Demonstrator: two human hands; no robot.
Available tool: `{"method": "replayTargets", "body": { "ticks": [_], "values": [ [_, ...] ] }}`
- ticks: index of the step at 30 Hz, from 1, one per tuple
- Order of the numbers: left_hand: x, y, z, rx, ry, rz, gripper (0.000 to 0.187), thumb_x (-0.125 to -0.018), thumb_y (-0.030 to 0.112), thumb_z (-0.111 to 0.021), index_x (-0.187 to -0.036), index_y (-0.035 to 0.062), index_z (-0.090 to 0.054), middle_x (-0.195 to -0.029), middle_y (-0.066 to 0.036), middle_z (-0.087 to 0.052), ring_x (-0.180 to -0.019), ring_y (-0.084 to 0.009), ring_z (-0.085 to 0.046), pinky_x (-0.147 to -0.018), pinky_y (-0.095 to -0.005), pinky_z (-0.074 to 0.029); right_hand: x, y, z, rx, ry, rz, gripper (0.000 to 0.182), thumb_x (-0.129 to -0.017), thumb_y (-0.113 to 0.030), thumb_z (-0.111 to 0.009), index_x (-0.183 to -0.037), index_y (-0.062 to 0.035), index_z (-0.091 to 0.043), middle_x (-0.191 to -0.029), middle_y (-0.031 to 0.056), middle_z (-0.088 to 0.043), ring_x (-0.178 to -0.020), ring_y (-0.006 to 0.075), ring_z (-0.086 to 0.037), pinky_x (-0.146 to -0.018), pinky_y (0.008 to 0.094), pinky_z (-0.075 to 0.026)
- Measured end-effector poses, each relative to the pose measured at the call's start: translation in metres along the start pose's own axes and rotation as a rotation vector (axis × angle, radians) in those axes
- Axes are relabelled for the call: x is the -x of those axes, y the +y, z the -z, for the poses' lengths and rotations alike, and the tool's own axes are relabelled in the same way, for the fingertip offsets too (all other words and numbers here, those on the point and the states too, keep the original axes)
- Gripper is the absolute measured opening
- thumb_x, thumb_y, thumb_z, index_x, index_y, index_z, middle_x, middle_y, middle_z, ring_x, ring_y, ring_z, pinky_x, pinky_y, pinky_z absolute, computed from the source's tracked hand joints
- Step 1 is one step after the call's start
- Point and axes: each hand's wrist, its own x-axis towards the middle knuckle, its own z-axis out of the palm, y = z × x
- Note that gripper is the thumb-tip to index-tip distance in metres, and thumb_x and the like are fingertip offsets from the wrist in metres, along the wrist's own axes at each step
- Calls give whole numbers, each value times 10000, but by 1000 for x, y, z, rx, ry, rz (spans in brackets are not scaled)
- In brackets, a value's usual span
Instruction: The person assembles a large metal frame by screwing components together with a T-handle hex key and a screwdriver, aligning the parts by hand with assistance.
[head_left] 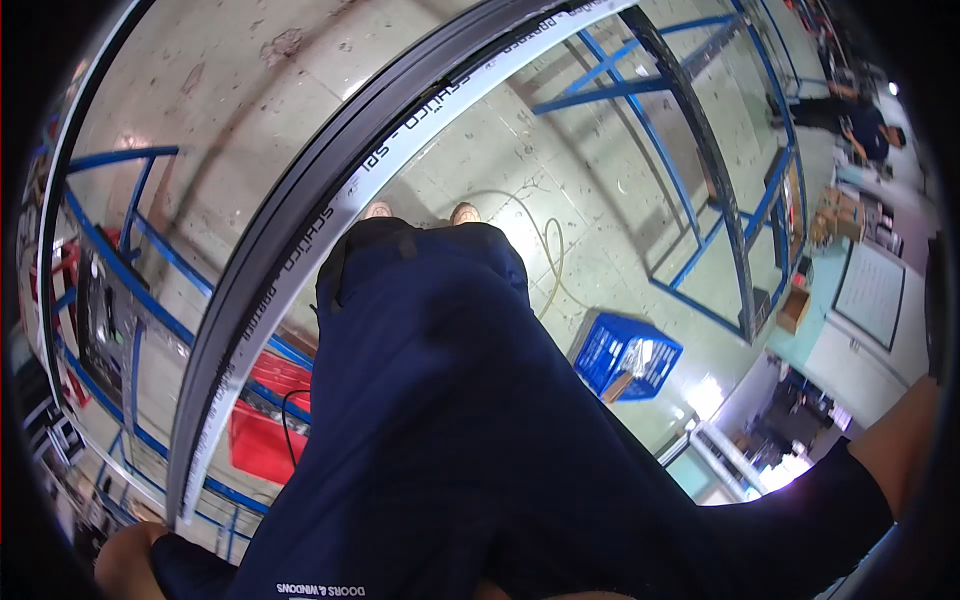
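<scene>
Since both hands are out of view, I can't tell their grip; the long Schüco-marked profile (305,200) slants over a blue stand (128,272)'s edge, nearer the left arm (130,565).

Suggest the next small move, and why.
I'd probably bring the right hand into view, towards the long dark-grey bar with printed white film. The bar curves across the picture ahead of the body, while the navy-sleeved right arm runs out past the right edge. Neither hand shows, so I can't tell what either holds.
</scene>
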Motion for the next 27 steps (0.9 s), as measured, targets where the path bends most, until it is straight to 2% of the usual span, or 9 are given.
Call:
{"method": "replayTargets", "body": {
  "ticks": [8,11,12,13,15,17,19,23,27],
  "values": [
    [29,-90,-110,-30,-405,86,502,-1058,376,-509,-1449,61,-538,-1429,-164,-588,-1300,-261,-582,-1105,-447,-457,-34,-43,-9,160,-83,-111,319,-1023,-259,-543,-1126,37,-603,-1062,164,-607,-1001,295,-561,-920,457,-392],
    [103,-93,-176,8,-708,199,510,-1062,373,-501,-1462,58,-530,-1444,-166,-580,-1314,-263,-578,-1115,-445,-454,-40,-58,-6,217,-73,-164,330,-1021,-257,-546,-1151,42,-600,-1096,172,-607,-1032,307,-562,-948,468,-390],
    [127,-80,-196,-44,-853,273,470,-1057,368,-519,-1446,109,-557,-1444,-133,-575,-1324,-267,-565,-1116,-439,-444,-41,-63,-5,231,-68,-182,334,-1021,-256,-546,-1159,43,-599,-1107,175,-607,-1042,310,-562,-957,471,-389],
    [148,-86,-210,103,-983,378,466,-1037,351,-571,-1434,108,-559,-1457,-112,-551,-1334,-266,-547,-1129,-433,-422,-41,-67,-2,248,-54,-209,338,-1020,-255,-547,-1167,45,-598,-1118,178,-607,-1053,314,-563,-967,474,-389],
    [185,-79,-228,203,-1193,423,630,-979,309,-634,-1522,54,-441,-1510,-146,-515,-1364,-300,-515,-1159,-404,-380,-42,-79,6,278,-13,-251,347,-1018,-254,-548,-1183,48,-596,-1141,184,-607,-1073,321,-563,-985,481,-388],
    [210,-57,-237,152,-1223,370,880,-835,256,-819,-1550,35,-355,-1511,-222,-483,-1399,-349,-488,-1165,-429,-375,-40,-91,20,307,47,-310,357,-1017,-253,-550,-1200,51,-594,-1163,190,-607,-1094,329,-564,-1004,488,-387],
    [212,-53,-244,115,-1222,358,1032,-759,247,-870,-1574,12,-281,-1511,-280,-462,-1417,-380,-469,-1166,-430,-374,-31,-114,41,345,138,-351,368,-1016,-252,-551,-1216,54,-592,-1185,196,-607,-1114,336,-565,-1023,495,-386],
    [215,-37,-246,21,-1225,284,1022,-767,200,-841,-1581,-2,-257,-1507,-293,-453,-1406,-419,-466,-1159,-447,-388,14,-162,87,344,398,-448,390,-1013,-249,-554,-1249,61,-587,-1230,207,-607,-1155,351,-566,-1060,508,-384],
    [225,-30,-247,-35,-1213,211,1046,-772,224,-865,-1578,-20,-244,-1527,-292,-413,-1412,-414,-450,-1166,-443,-380,107,-200,127,272,726,-506,415,-1010,-246,-557,-1281,67,-583,-1275,219,-607,-1197,366,-567,-1097,522,-382]
  ]
}}
